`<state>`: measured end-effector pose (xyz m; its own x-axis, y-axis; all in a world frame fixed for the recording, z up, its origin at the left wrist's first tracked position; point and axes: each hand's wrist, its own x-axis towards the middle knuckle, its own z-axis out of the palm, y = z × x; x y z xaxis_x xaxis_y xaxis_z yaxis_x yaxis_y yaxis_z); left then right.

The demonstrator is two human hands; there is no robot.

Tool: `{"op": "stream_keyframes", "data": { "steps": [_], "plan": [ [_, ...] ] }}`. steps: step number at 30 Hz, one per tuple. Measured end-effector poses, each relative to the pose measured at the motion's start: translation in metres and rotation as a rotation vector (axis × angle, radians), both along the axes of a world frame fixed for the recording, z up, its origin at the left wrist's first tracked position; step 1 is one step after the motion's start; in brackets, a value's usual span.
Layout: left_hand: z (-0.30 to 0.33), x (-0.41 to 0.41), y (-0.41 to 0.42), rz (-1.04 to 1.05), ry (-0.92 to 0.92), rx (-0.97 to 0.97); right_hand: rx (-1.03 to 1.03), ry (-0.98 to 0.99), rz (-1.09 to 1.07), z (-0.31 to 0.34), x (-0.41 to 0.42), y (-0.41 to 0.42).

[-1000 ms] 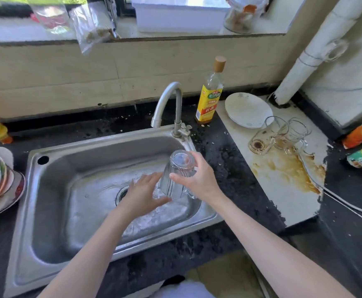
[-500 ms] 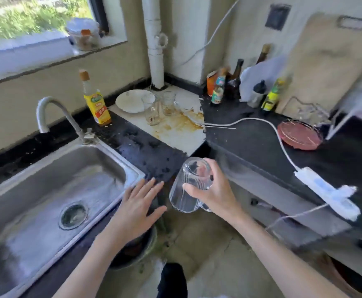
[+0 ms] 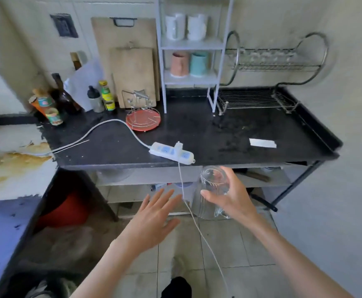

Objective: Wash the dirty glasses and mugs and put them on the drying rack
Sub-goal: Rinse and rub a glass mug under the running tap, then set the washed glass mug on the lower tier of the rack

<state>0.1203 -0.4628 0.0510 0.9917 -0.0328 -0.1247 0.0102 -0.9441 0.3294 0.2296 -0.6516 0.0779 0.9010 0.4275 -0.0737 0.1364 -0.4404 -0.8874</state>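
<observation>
Right fingers: the right hand (image 3: 232, 200) has thumb and fingers curled round the side of the glass mug (image 3: 212, 193), clamped on its wall, not its handle.
Mug attitude: it is held tilted, rim up and away from the person; this likely suits a short carry with a wet grip, and any leftover water would pool at the base.
Mug position: it is in the air, below the front edge of the black counter (image 3: 218, 134) and just right of the hanging white cord (image 3: 194, 218).
Left fingers: the left hand (image 3: 152, 220) holds nothing, its fingers straight and spread, palm down; it probably hangs free for balance during the turn.
Drying rack: the wire rack (image 3: 255, 100) stands at the counter's back right, well apart from the mug, so placing is not yet done.
Hazard: the power strip (image 3: 172, 152) lies near the counter edge, between mug and rack; drips over it would be a risk.
Other stands: the red cup holder (image 3: 143, 120) sits left of the white shelf (image 3: 188, 46) with mugs.
Change: half a second earlier the sink and tap were in view at left; now they are gone and the counter faces the person squarely. The right hand's grip is unchanged and the left stays spread.
</observation>
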Motion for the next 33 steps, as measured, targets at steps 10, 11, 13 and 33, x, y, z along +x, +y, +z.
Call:
{"op": "stream_keyframes", "data": {
  "steps": [10,11,13,33],
  "plan": [
    [-0.013,0.21,-0.046,-0.184,-0.038,0.003,-0.094,-0.074,-0.211,-0.005,0.168,-0.067],
    [-0.015,0.232,-0.047,-0.184,-0.042,-0.003,-0.097,-0.07,-0.224,-0.005,0.185,-0.069],
    [-0.016,0.272,-0.049,-0.18,-0.034,-0.012,-0.109,-0.06,-0.232,-0.004,0.22,-0.072],
    [-0.044,0.561,-0.074,0.101,0.202,0.029,-0.102,-0.112,-0.028,-0.043,0.581,-0.036]
  ]
}}
